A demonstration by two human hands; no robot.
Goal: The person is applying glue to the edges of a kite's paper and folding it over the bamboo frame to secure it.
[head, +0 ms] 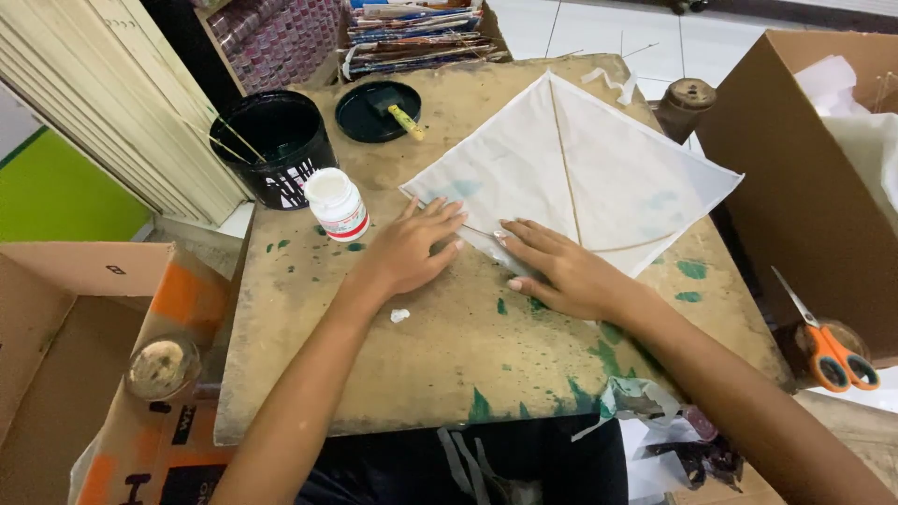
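Both hands are flat on a white, diamond-shaped paper kite (599, 168) braced with thin wooden sticks, which lies on the far right part of a worn, paint-flecked wooden board table (374, 355). The left hand (412, 248) rests palm down with fingers spread over the kite's lower left edge, and the right hand (561, 271) lies just beside it, fingers stretched along the same edge; neither is closed round anything, both only press.

From where I stand the sheet looks very light, thin and easy to tear or crease. The straight spine stick and the bowed cross stick give it its only stiffness, so I would judge the safest hold to be on those sticks or where they cross, not on the bare paper.

A white plastic glue bottle with a red-banded label (337, 203) stands near the left hand. Further back is a black plastic tub with thin sticks in it (276, 145), and beside it a black round lid holding a small yellow-handled brush (378, 110). Orange-handled scissors (832, 346) rest well off to the right, next to a large brown cardboard box (795, 178)
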